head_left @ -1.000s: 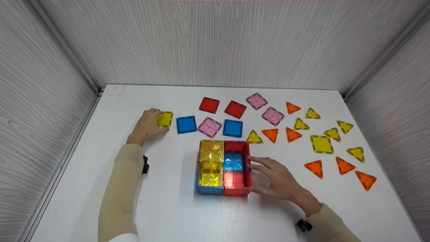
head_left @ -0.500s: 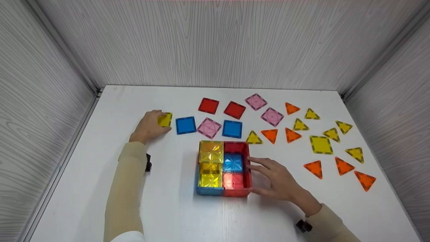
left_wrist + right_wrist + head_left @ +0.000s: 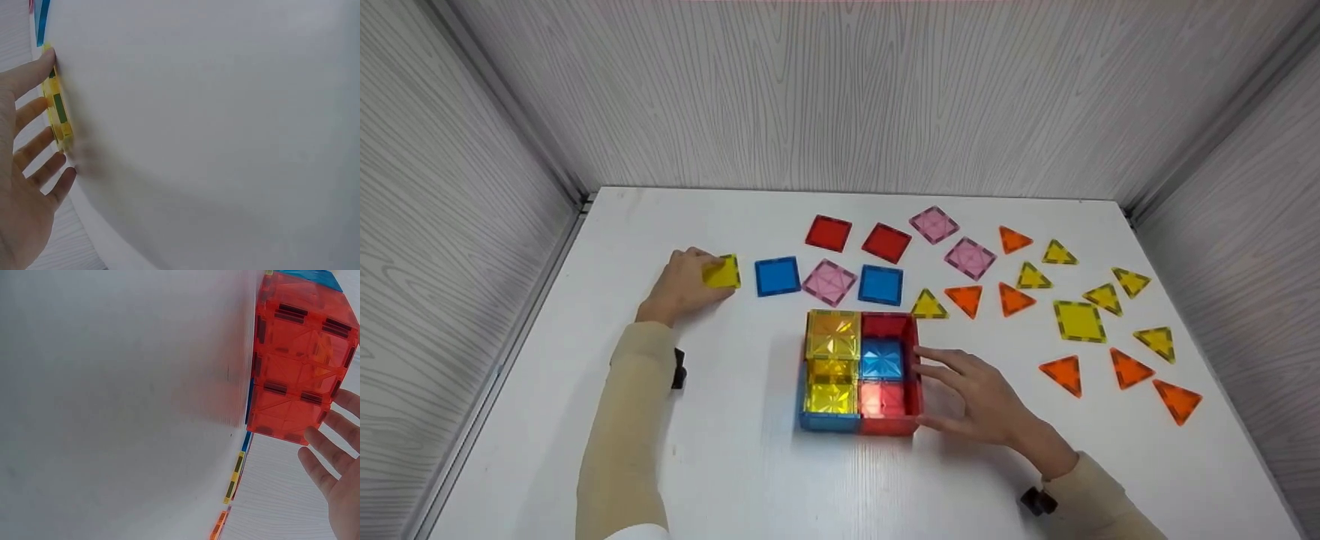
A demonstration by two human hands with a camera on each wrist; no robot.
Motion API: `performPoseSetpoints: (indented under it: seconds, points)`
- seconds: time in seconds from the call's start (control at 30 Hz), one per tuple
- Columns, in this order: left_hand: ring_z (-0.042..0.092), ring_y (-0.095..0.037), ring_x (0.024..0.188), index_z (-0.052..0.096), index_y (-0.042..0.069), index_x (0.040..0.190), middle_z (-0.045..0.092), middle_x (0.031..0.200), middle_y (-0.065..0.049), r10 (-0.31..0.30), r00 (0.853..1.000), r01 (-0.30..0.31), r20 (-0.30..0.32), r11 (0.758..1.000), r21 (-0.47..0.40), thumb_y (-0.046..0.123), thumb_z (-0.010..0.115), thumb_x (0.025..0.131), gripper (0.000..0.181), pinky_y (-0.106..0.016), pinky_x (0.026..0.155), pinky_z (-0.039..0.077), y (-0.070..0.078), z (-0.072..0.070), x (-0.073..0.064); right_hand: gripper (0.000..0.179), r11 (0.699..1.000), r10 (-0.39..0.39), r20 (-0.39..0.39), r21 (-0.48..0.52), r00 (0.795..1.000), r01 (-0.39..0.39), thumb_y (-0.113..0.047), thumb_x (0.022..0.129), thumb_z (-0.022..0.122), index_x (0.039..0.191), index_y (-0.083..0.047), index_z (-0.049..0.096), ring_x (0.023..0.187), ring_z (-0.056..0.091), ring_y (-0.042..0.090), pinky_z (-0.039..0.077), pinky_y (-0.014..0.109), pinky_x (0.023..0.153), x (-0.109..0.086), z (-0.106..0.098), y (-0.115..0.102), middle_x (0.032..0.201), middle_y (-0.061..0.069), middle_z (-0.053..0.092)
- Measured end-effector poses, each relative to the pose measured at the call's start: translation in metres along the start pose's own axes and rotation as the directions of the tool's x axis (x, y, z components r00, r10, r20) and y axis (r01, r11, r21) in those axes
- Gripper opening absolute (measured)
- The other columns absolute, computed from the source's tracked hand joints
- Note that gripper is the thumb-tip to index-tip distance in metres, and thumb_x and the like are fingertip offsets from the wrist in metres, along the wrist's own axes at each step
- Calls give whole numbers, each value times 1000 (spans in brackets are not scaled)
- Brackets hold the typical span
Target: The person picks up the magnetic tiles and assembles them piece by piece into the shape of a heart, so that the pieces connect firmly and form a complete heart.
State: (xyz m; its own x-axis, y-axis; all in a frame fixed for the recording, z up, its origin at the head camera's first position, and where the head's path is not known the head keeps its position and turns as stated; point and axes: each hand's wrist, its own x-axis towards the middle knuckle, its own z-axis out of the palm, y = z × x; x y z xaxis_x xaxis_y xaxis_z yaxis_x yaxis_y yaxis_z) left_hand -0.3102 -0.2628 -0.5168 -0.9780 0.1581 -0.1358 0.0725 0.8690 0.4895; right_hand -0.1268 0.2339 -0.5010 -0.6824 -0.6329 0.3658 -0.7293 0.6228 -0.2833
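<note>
In the head view my left hand (image 3: 681, 286) pinches a yellow square magnetic tile (image 3: 723, 273) at the left of the table. The left wrist view shows the thumb (image 3: 42, 66) at one end of this tile (image 3: 60, 108) and fingertips along its side. A box built of magnetic tiles (image 3: 889, 427) stands at the centre, with yellow, blue and red sections inside. My right hand (image 3: 984, 405) has its fingers spread, their tips at the box's right wall. In the right wrist view those fingertips lie at the edge of the red wall (image 3: 292, 365).
Beyond the box lie blue squares (image 3: 778, 277), red squares (image 3: 829, 233) and pink squares (image 3: 970, 259). Several yellow triangles (image 3: 1155, 344) and orange triangles (image 3: 1177, 402) are scattered at the right around another yellow square (image 3: 1079, 322). Grained walls (image 3: 855, 97) enclose the table.
My left hand has shifted slightly left and nearer with the yellow tile, widening the space to the blue square. My right hand stays at the box.
</note>
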Motion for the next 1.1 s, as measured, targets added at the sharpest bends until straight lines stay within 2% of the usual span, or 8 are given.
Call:
performPoseSetpoints:
  seconds: [0.17, 0.4, 0.73, 0.9, 1.1]
  points:
    - [41, -41, 134, 55, 7, 152, 48, 152, -21, -22, 1000, 23, 4, 1000, -17, 38, 74, 97, 67, -60, 121, 40, -5, -1, -6, 70, 1000, -6, -7, -2, 1000, 6, -55, 86, 82, 146, -25, 63, 135, 62, 20, 61, 47, 99, 1, -1, -1, 152, 7, 62]
    - [42, -41, 130, 57, 6, 151, 51, 147, -21, -19, 1000, 19, -4, 999, -32, 41, 76, 96, 68, -59, 120, 41, -8, -2, -15, 69, 1000, -23, -23, -9, 999, 22, -55, 86, 82, 145, -24, 64, 134, 63, 20, 62, 46, 98, 0, -1, 0, 151, 7, 63]
    - [44, -39, 126, 61, 3, 146, 53, 141, -21, -23, 999, 22, -25, 998, -58, 41, 79, 92, 68, -58, 118, 43, -5, -6, -26, 71, 1000, -18, -17, 4, 1000, 18, -54, 85, 83, 146, -25, 63, 135, 62, 20, 62, 46, 99, 0, 0, -1, 151, 7, 63]
    - [43, -39, 129, 63, 5, 145, 53, 143, -20, -9, 999, 6, -52, 999, -51, 43, 80, 91, 69, -57, 120, 42, 1, -9, -28, 70, 1000, -20, -19, -7, 1000, 20, -54, 85, 83, 146, -26, 63, 135, 61, 20, 62, 47, 98, 0, 0, -1, 152, 5, 62]
    - [45, -38, 129, 65, 7, 144, 55, 143, -19, 49, 996, -52, -76, 998, -37, 47, 81, 90, 69, -57, 119, 43, 21, -12, -30, 70, 1000, -23, -21, -3, 1000, 23, -52, 85, 83, 146, -25, 63, 135, 62, 21, 62, 47, 99, -1, 0, -1, 152, 7, 62]
